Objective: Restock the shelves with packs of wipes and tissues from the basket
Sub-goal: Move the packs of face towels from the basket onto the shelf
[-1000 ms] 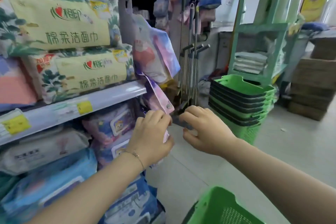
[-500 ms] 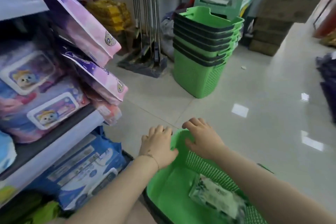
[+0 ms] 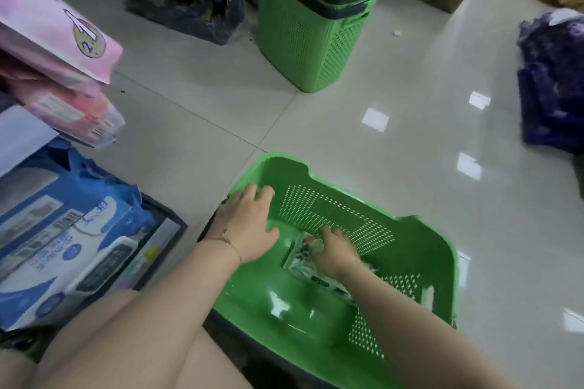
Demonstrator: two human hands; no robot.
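Observation:
A green plastic basket stands on the floor in front of me. At its bottom lies one pack with a green and white leaf print. My right hand is down inside the basket, fingers curled over the pack's top. My left hand rests flat on the basket's left rim, fingers spread, holding nothing. On the left, the shelves carry blue wipes packs at floor level and pink packs above them.
A stack of green baskets stands on the tiled floor ahead. Mops in dark wrapping lean beside it. Purple packs lie on the floor at the right. My knees fill the bottom left.
My view has swung down from the shelf to the basket. Both hands dropped from the shelf edge; the right one went into the basket onto the pack, the left onto the rim.

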